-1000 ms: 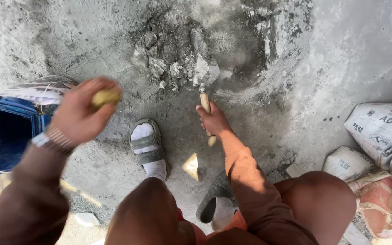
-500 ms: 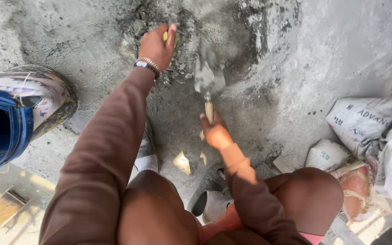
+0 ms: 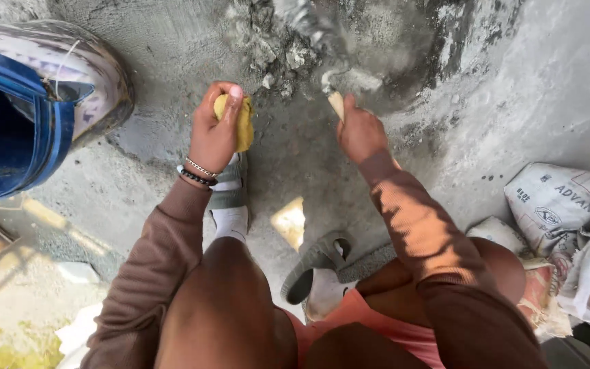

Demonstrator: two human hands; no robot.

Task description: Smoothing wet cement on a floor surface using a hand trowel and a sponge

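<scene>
The left hand [image 3: 214, 133] is closed in a fist around a yellow sponge [image 3: 242, 123], which bulges out of the grip toward three o'clock and up past the thumb at twelve; the sponge sits just above the person's left sandal [image 3: 230, 188], over the grey floor. The sponge is soft and lumpy, dull mustard-yellow, squashed out of shape by the fingers. A beaded bracelet and a thin metal one circle the wrist, where a brown knitted sleeve begins.

The right hand [image 3: 361, 133] is wrapped tight around the pale wooden handle of a trowel [image 3: 328, 65], the handle end poking out of the fist at eleven o'clock. The blade reaches on toward twelve o'clock into the mortar pile [image 3: 288, 48] and is blurred, grey with cement, so its edge is hard to make out. The pile is rough and clotted, dark wet grey at its core, with dry crumbs and lumps around it, and lies at twelve o'clock of both hands.

At nine o'clock of the left hand stands a blue bucket [image 3: 56, 130], its outer wall smeared with dried cement. At four o'clock of the right hand lie white woven cement sacks [image 3: 561, 205], crumpled and dusty. The floor [image 3: 513, 89] is bare concrete, streaked with pale powder
</scene>
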